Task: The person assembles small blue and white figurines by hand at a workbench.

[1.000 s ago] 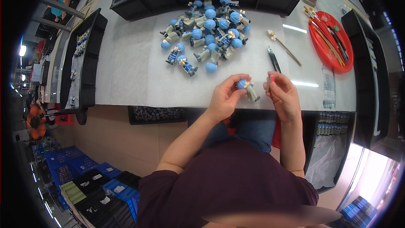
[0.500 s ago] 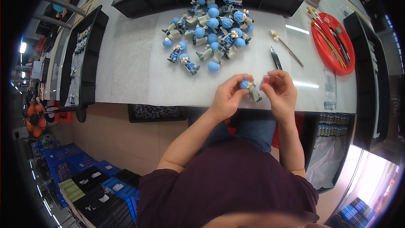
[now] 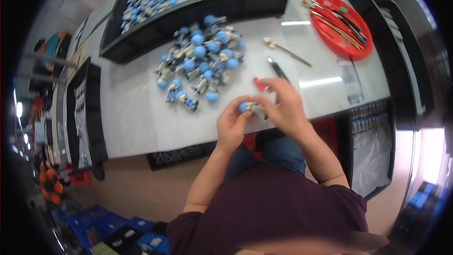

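Head view: over the near edge of the worktop (image 3: 137,123), your left hand (image 3: 230,125) pinches a small figurine (image 3: 245,107) between thumb and fingers, its blue head toward that hand and its grey body toward your right. Your right hand (image 3: 287,108) is bent close beside the figurine; blur hides the contact, so I cannot tell whether its fingers are gripping anything. Just beyond your right fingertips shows a red piece (image 3: 258,84), held or lying, I cannot tell which. Farther out you have a black pen-like tool (image 3: 278,70), then a wooden stick (image 3: 293,55). Left of these lies a heap of blue-headed figurines (image 3: 205,67); to the right, a red dish (image 3: 364,52) carries brushes (image 3: 339,32). Behind the heap stands a black bin (image 3: 203,20) full of more figurines.
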`<state>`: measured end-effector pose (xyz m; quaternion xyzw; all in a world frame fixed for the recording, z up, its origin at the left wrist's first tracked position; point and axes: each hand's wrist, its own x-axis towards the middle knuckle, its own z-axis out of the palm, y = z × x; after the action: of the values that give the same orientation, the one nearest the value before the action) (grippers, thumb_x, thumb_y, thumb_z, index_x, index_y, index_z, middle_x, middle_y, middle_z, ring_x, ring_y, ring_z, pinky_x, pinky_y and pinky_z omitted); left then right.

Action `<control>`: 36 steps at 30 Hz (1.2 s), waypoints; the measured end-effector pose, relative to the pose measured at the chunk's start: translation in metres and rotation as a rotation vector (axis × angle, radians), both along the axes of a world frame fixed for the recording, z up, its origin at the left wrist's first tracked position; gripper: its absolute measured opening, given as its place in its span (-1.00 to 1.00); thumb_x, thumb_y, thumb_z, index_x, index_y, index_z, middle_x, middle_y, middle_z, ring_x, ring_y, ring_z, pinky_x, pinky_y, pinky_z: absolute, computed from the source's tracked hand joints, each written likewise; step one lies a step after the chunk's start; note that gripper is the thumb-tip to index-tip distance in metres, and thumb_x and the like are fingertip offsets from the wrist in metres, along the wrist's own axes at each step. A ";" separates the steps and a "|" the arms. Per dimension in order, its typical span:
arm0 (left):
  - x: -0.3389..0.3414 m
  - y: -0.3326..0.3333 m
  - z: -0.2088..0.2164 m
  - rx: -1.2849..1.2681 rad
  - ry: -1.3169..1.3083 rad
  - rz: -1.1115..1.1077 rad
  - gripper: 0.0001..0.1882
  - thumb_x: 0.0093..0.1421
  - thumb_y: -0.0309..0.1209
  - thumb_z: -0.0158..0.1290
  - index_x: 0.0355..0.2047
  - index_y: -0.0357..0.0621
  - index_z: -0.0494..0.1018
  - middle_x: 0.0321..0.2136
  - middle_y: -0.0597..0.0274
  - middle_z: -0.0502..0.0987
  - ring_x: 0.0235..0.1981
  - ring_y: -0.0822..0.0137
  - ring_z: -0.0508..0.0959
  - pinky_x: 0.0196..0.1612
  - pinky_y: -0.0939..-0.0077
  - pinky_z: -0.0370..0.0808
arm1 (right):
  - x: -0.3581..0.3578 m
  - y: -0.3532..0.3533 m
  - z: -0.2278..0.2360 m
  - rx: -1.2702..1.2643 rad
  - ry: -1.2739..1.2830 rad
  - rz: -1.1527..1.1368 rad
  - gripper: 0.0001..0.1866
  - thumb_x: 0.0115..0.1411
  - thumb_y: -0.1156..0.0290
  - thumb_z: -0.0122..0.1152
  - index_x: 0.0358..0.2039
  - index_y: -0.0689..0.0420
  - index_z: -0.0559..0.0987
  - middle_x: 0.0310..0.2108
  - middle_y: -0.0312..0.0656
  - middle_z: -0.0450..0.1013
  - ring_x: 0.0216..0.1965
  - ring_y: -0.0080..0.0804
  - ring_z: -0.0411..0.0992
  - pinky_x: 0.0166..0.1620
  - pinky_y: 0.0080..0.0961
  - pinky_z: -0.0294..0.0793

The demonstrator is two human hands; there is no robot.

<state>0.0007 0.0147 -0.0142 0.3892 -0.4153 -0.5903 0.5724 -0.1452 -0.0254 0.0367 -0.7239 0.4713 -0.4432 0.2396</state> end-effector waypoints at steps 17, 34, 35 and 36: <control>-0.009 -0.002 -0.001 -0.189 -0.310 -0.029 -0.58 0.10 -0.48 0.01 -0.05 -0.43 0.25 -0.06 -0.02 0.36 -0.32 0.39 0.45 -0.27 0.61 0.41 | -0.339 0.114 -0.120 0.004 -0.005 -1.353 -0.77 -0.10 0.59 0.18 -0.34 0.18 0.53 -0.39 -0.17 0.49 -0.36 -0.42 0.47 -0.29 -0.52 0.44; -0.014 -0.005 -0.002 -0.139 -0.360 -0.013 -0.67 0.03 -0.70 -0.06 -0.14 -0.32 0.37 -0.14 0.11 0.39 -0.32 0.45 0.44 -0.22 0.63 0.38 | -0.434 0.188 -0.279 0.474 0.253 -1.065 -0.78 -0.01 0.34 0.21 -0.44 0.25 0.53 -0.51 -0.13 0.48 -0.47 -0.42 0.44 -0.33 -0.52 0.42; -0.014 -0.006 -0.003 -0.144 -0.327 -0.054 -0.69 0.02 -0.72 -0.03 -0.17 -0.33 0.37 -0.15 0.15 0.38 -0.31 0.45 0.44 -0.20 0.64 0.40 | -0.444 0.193 -0.282 0.524 0.309 -1.027 -0.77 -0.01 0.33 0.20 -0.42 0.24 0.52 -0.47 -0.12 0.48 -0.46 -0.41 0.44 -0.32 -0.52 0.43; -0.017 -0.006 -0.001 -0.133 -0.331 -0.048 -0.72 0.02 -0.71 -0.04 -0.20 -0.32 0.39 -0.18 0.17 0.39 -0.32 0.47 0.44 -0.21 0.65 0.41 | -0.456 0.199 -0.284 0.553 0.325 -1.025 -0.71 -0.03 0.26 0.22 -0.42 0.24 0.55 -0.47 -0.10 0.50 -0.41 -0.35 0.46 -0.26 -0.47 0.43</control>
<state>-0.0161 0.0086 -0.0154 0.4324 -0.5508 -0.5029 0.5066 -0.6008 0.1739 -0.2474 -0.3738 0.8885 -0.2469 0.0998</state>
